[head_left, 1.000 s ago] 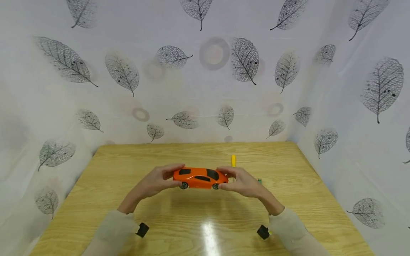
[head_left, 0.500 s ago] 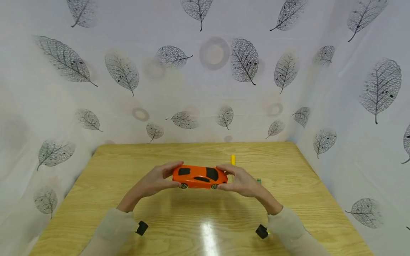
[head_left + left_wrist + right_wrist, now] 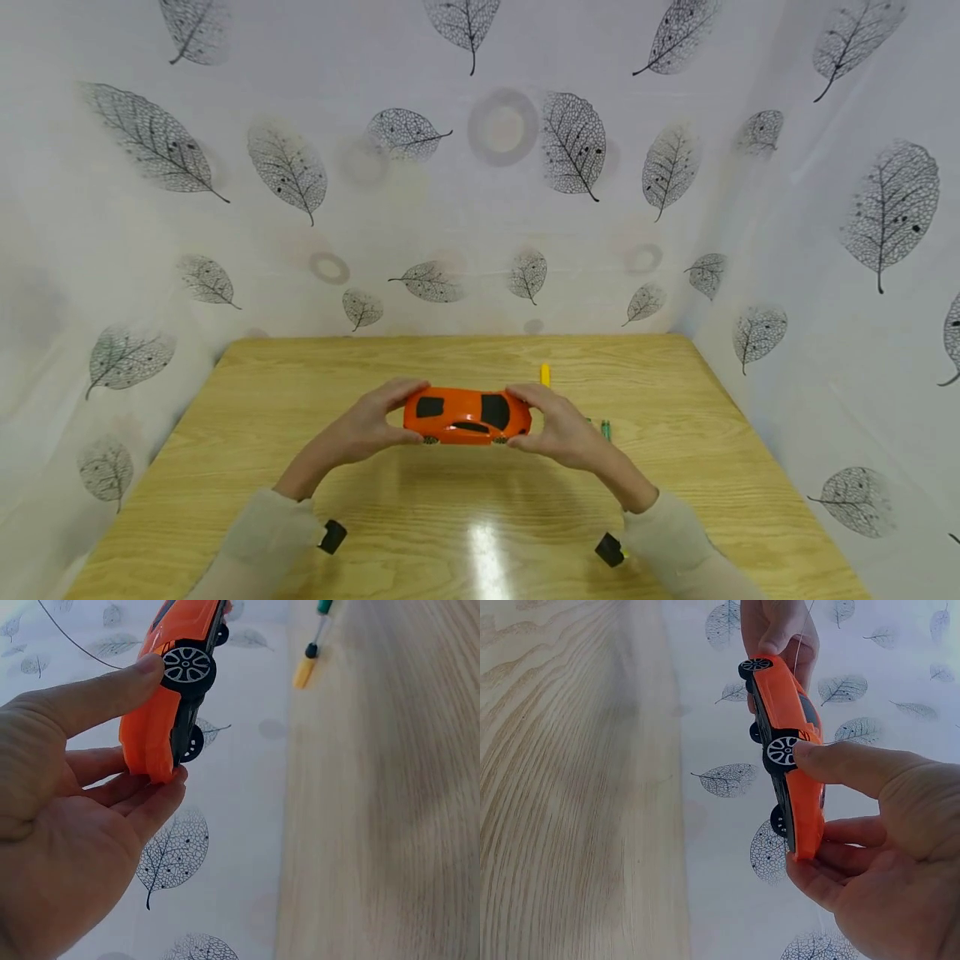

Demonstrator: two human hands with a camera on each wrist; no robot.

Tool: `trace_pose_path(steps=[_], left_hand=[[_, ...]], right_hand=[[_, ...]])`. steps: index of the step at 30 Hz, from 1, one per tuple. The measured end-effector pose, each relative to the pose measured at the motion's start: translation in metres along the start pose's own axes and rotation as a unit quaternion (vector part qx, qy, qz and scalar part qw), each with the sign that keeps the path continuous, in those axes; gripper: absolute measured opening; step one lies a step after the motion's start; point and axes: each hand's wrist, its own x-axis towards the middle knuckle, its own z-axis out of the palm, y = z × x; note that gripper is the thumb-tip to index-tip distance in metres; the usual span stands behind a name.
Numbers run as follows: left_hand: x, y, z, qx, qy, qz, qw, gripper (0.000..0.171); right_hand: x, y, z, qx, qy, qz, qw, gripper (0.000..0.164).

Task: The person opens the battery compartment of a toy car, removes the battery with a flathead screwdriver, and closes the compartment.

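Observation:
An orange toy car point(image 3: 467, 417) with dark windows is held up over the table, its roof and near side showing in the head view. My left hand point(image 3: 372, 422) grips the left end and my right hand point(image 3: 558, 427) grips the right end. In the left wrist view the thumb of the left hand point(image 3: 71, 802) presses by a silver-spoked wheel point(image 3: 187, 667), with fingers curled under the body. The right wrist view has the right hand point(image 3: 892, 847) with its thumb at another wheel point(image 3: 782, 751). Both grips leave the black underside partly visible.
A yellow-handled screwdriver point(image 3: 304, 673) lies on the wooden table point(image 3: 300, 375) behind the right hand. Small green cylinders point(image 3: 606, 429) lie to its right. Leaf-patterned white cloth point(image 3: 450, 208) surrounds the table's back and sides.
The toy car has tipped slightly, so more of its roof and less of its wheels shows. Both hands keep their hold. More of the green cylinders is visible.

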Motion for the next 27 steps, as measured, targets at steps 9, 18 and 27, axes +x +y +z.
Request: trace_pose_path(steps=[9,18,27], left_hand=[[0.0,-0.001,0.005,0.025,0.012,-0.003,0.9996,0.075],[-0.001,-0.005,0.01,0.031,0.006,-0.014,0.9994,0.075],[-0.002,-0.01,0.017,0.029,-0.001,-0.013,0.9995,0.074]], right_hand=[[-0.002,-0.006,0.001,-0.021,-0.003,0.015,1.0,0.074],[-0.004,-0.001,0.004,-0.02,-0.007,0.016,1.0,0.072],[-0.006,0.007,0.008,-0.029,-0.005,0.013,0.999,0.068]])
